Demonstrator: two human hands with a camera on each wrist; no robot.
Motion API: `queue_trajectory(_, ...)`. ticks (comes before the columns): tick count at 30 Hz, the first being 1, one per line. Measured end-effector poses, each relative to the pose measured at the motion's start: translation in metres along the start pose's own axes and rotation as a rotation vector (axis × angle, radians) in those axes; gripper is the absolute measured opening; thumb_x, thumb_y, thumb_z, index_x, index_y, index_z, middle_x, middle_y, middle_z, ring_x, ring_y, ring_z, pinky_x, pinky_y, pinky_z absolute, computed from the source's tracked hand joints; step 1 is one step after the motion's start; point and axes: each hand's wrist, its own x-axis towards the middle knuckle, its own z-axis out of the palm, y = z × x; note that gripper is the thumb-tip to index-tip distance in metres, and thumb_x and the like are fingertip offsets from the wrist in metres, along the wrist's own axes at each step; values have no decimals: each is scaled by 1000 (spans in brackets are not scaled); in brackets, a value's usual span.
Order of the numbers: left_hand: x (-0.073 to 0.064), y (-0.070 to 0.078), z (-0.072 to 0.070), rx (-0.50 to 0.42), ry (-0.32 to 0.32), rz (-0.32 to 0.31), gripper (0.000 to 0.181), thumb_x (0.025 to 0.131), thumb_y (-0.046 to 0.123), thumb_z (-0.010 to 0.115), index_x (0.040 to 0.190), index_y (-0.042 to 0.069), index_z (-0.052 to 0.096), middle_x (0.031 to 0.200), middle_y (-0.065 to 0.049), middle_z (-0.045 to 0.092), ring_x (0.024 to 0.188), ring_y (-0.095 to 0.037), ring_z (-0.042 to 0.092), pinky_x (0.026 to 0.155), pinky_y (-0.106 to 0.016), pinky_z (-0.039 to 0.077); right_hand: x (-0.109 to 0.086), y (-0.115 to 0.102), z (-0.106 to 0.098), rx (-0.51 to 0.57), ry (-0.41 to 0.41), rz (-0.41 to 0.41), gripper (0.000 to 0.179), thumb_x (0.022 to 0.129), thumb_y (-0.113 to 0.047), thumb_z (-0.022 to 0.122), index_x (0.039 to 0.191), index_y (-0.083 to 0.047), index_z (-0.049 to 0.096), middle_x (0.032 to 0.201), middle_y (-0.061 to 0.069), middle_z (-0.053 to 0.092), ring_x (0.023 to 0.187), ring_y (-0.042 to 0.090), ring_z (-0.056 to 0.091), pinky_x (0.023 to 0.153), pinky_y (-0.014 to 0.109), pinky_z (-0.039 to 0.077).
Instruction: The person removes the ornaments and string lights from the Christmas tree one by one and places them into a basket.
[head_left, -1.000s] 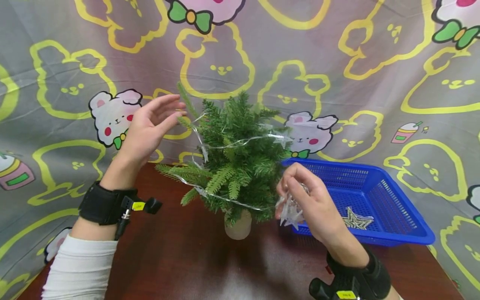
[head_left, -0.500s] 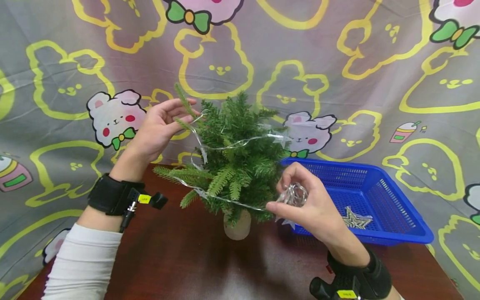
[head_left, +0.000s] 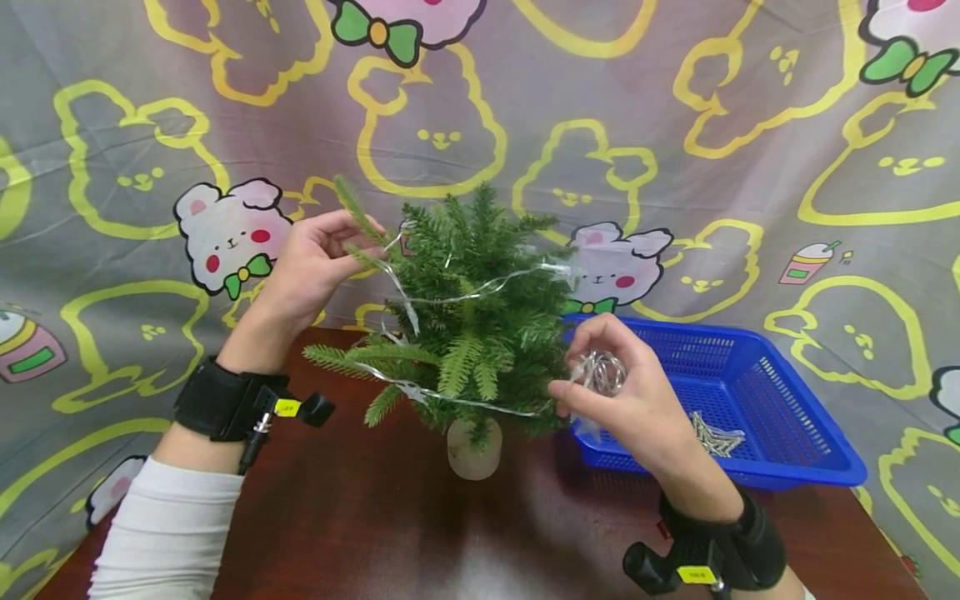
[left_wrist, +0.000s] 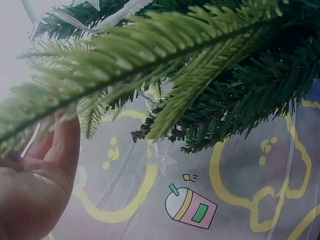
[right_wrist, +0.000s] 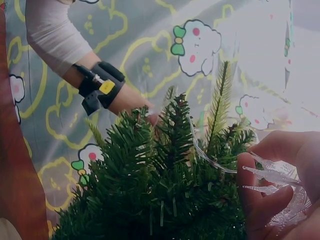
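Backdrop (head_left: pixel 660 108): grey cloth with yellow outlines and rabbit prints, cut off by the frame. Tabletop (head_left: pixel 337 500): reddish brown, glossy; near edge out of frame.

Tree (head_left: pixel 498 325): small, green, upright near the middle of the tabletop, on a pale round base (head_left: pixel 474 457) whose top is lost under the lower branches. Basket (head_left: pixel 757 400): blue, slotted, on the tabletop to the right of the tree; left end partly hidden by foliage and the right hand.

White sleeve (head_left: pixel 165 525) on the left forearm, cut off at the lower edge. Left hand (head_left: pixel 307 267): at the upper left branches, fingers loosely bent, thumb below them. Fingertips partly covered by a branch — cannot tell whether they pinch the strand there. In the right wrist view this hand is mostly hidden behind the tree.

Right hand (head_left: pixel 630 400): beside the tree's lower right, in front of the basket, fingers curled round a bundled part of the clear string (head_left: pixel 602 372). Pointed clear pieces poke out between the fingers in the right wrist view.

Clear string, remainder: runs across the front of the tree in two spans, upper and lower; its course behind the tree is unseen. A clear star (left_wrist: pixel 161 159) hangs below the branches, faint against the cloth.

Gold star (head_left: pixel 717 437): lies in the basket, partly covered by the right wrist.
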Motion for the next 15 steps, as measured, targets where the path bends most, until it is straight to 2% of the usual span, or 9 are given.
queue_trajectory(5, -2, 1, 3, 18, -18, 31, 28, 88, -16, 60, 103, 6, 69, 98, 1, 76, 90, -11, 74, 77, -23, 59, 1, 2, -5, -13, 17, 23, 25, 88, 2, 69, 110, -6, 58, 91, 4, 54, 68, 21, 67, 58, 35, 58)
queue_trajectory(10, -4, 2, 5, 32, -12, 57, 24, 88, -14, 62, 101, 5, 69, 95, 1, 75, 89, -11, 74, 76, -23, 59, 1, 3, -9, 21, 9, 27, 14, 90, 2, 66, 102, -5, 63, 91, 5, 57, 71, 18, 64, 58, 31, 57)
queue_trajectory(15, -7, 1, 5, 48, 5, 76, 25, 88, -15, 60, 101, 5, 68, 95, 0, 74, 90, -12, 73, 78, -23, 59, 1, 5, -9, 9, -4, 0, 8, 92, 0, 63, 99, -4, 64, 95, 4, 58, 72, 14, 62, 61, 29, 56)
